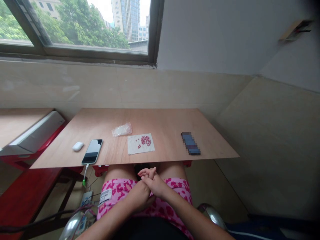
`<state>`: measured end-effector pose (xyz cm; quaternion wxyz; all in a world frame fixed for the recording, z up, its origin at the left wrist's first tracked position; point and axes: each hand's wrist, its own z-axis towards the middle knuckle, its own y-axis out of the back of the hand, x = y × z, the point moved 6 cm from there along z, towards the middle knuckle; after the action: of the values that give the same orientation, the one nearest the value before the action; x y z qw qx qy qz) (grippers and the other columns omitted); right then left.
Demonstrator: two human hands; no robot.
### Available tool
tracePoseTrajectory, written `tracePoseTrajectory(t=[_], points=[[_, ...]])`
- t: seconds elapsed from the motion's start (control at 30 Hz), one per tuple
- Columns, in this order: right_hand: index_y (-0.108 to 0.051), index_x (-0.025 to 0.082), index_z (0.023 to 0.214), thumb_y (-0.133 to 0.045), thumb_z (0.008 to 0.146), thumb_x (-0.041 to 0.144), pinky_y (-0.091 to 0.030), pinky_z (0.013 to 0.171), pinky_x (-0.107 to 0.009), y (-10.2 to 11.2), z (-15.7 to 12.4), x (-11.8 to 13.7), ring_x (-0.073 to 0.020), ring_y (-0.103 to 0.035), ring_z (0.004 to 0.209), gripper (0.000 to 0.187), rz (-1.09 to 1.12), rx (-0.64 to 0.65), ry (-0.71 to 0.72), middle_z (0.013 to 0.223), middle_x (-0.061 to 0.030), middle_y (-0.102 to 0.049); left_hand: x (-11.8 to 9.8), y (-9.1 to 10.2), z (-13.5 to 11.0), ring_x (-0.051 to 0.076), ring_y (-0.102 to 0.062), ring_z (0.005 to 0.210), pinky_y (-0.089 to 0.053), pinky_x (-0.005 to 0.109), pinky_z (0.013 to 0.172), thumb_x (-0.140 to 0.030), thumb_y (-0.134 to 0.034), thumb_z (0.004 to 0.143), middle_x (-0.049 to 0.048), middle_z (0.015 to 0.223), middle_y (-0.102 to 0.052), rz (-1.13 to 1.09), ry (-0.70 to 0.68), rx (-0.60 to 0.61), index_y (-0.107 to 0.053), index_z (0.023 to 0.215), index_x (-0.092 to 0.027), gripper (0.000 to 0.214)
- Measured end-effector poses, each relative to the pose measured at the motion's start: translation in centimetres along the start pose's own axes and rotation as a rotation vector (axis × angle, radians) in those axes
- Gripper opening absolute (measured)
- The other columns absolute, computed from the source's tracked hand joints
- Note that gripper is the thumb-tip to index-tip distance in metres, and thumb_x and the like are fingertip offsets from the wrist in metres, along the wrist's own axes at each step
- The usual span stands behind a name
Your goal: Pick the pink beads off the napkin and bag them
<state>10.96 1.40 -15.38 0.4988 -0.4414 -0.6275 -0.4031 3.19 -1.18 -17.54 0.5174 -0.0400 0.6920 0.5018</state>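
Observation:
My left hand [143,190] and my right hand [155,183] are clasped together over my lap, just below the table's near edge. The right hand lies partly over the left, and the fingers overlap, so some are hidden. Neither hand touches anything on the table. Nearest to them on the tabletop is a white cloth or paper sheet [133,148]. A cluster of small pink beads [145,140] lies on its right part, with a few loose ones to the left. Beside the sheet, a crumpled clear plastic bag [122,130] lies behind and to the left.
On the wooden table [165,123], a phone [92,151] with a charging cable [86,171] and a white earbud case [78,146] are at left. A dark, pixelated phone-like object [191,143] lies at right. A red bench [22,200] stands left; a window [95,30] is ahead.

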Motion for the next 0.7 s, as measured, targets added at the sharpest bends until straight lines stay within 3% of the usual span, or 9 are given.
tracePoseTrajectory(t=[0.23,0.4,0.53,0.7], points=[[-0.071,0.021,0.105,-0.059,0.088,0.030,-0.055,0.091,-0.045,-0.3,-0.4,-0.7,-0.0282,-0.069,0.096,0.023,0.008,0.011,-0.016,0.095,-0.0058,-0.069,0.4,-0.5,-0.3,0.044,-0.021,0.156,-0.028,0.061,0.126,-0.017,-0.063,0.078,0.0187,0.172,-0.018,0.101,-0.012,0.011,-0.003,0.168,-0.020,0.108],[-0.063,0.024,0.129,-0.065,0.082,0.018,-0.055,0.100,-0.046,0.2,-0.7,0.1,-0.0292,-0.068,0.112,0.047,-0.036,-0.079,0.065,0.130,-0.0091,-0.064,-0.4,0.0,-0.1,0.046,-0.023,0.155,-0.029,0.065,0.125,-0.017,-0.063,0.082,0.0171,0.172,-0.018,0.168,-0.042,-0.083,0.010,0.166,-0.026,0.112],[-0.043,0.026,0.152,-0.065,0.082,0.012,-0.055,0.103,-0.044,0.0,-0.7,0.2,-0.0261,-0.071,0.112,0.075,0.057,-0.045,0.077,0.144,-0.0111,-0.057,-1.2,0.4,0.0,0.045,-0.023,0.155,-0.034,0.064,0.123,-0.013,-0.059,0.084,0.0183,0.172,-0.015,0.252,-0.092,-0.172,0.021,0.163,-0.024,0.114],[-0.032,0.030,0.161,-0.065,0.085,0.010,-0.056,0.105,-0.047,0.1,-0.4,0.1,-0.0251,-0.072,0.110,0.085,0.077,-0.050,0.115,0.164,-0.0135,-0.037,-1.6,0.4,0.0,0.043,-0.015,0.157,-0.035,0.064,0.122,-0.016,-0.057,0.087,0.0186,0.174,-0.003,0.321,-0.169,-0.258,0.024,0.162,-0.025,0.111]])
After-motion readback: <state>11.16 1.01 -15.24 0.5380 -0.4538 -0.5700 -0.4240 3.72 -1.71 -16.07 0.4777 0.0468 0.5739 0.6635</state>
